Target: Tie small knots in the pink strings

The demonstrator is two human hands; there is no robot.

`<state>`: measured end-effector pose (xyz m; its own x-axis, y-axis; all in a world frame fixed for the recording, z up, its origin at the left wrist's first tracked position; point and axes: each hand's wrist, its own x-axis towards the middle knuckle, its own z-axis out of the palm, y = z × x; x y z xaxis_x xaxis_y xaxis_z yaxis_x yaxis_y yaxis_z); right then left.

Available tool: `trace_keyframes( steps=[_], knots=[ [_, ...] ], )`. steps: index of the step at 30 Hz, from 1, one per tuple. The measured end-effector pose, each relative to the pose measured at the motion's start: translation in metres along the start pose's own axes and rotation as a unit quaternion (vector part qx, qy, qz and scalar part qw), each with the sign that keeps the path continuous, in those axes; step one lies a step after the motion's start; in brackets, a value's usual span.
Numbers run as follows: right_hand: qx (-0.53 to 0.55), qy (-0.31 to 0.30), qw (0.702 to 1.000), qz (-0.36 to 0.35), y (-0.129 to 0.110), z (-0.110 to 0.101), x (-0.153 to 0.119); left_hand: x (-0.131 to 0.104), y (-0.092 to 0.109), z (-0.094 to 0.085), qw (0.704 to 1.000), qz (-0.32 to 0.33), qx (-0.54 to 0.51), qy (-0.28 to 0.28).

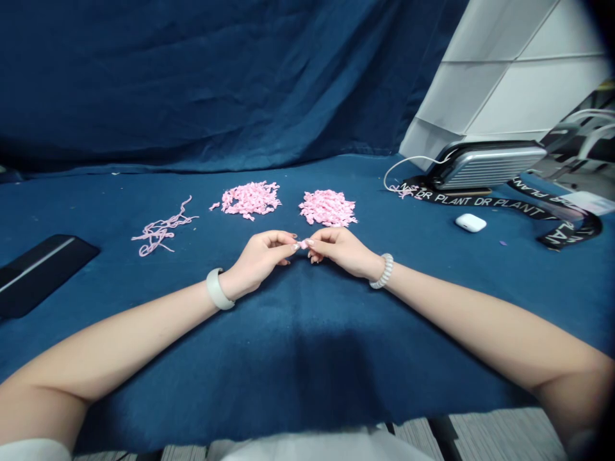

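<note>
From where I stand, the worktop [298,358] takes up most of the view, spread with blue cloth, and a dark blue curtain [202,83] hangs behind it. A pale panel [494,70] leans at the far right, with a silver ribbed case [500,166] just in front. At the left edge lies a flat black object [48,262] with a light stripe. A black strap lettered "DR PLANT" [500,203] runs along the front of the ribbed case and curls round at its right end.

Near the middle, the left hand [264,256] and the right hand [343,250] face each other, each with thumb and fingers pinched on the same bit of pink. Beyond them sit two heaps of pink twists, the left heap [252,198] and the right heap [328,208], well apart from the loose pink strands [158,234] over to the left. A smooth pale bangle [218,289] circles the left wrist, a coiled band [382,271] the right. A small white case [471,223] lies near the strap. Tiniest is the small pink piece [303,244] between the fingertips, largely hidden by them.
</note>
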<state>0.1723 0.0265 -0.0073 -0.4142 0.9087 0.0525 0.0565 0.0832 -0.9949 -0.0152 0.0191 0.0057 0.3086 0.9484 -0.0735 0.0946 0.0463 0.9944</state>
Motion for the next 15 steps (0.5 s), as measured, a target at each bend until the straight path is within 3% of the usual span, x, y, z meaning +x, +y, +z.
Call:
trace_keyframes(
  steps=[15],
  knots=[
    [0.047,0.018,0.999,0.015,0.0014,0.001,0.0018,0.0007,-0.0015,0.0004,0.999,-0.015,-0.028,0.018]
  ],
)
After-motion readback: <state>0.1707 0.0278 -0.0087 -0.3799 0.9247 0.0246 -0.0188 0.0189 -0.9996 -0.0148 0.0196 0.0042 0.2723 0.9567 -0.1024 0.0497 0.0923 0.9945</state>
